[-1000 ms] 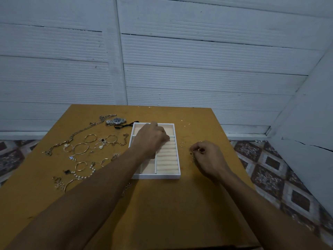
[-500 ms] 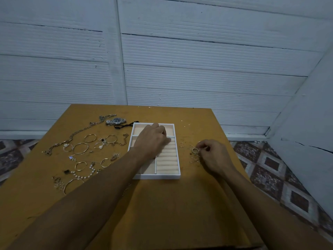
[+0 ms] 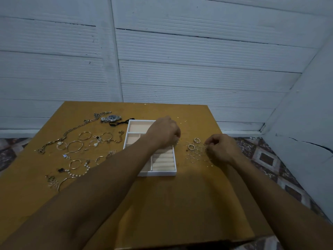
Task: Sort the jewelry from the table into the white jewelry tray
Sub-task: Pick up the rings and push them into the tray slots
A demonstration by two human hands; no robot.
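Head view showed the white rectangular jewelry tray (image 3: 156, 173) with cream padded compartments on the brown wooden table (image 3: 180, 204). The left hand (image 3: 163, 132) hung over its right rim, fingers curled down; whether they held a ring could not be told. The right hand (image 3: 221, 147) curled its fingertips at the cluster of thin metal rings (image 3: 194, 150) just beside the tray, probably to pick one, though no grip was clear. Gold bangles and chains (image 3: 74, 146) lay left of the tray, unsorted.

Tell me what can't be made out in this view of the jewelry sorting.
All in the head view:
Left hand: its back hides the fingertips, so whether it holds a ring cannot be seen.
White jewelry tray: the left forearm covers its middle compartments.
Right hand: its curled fingers hide whether it pinches a ring.
Rings: too small and too overlapped to count.
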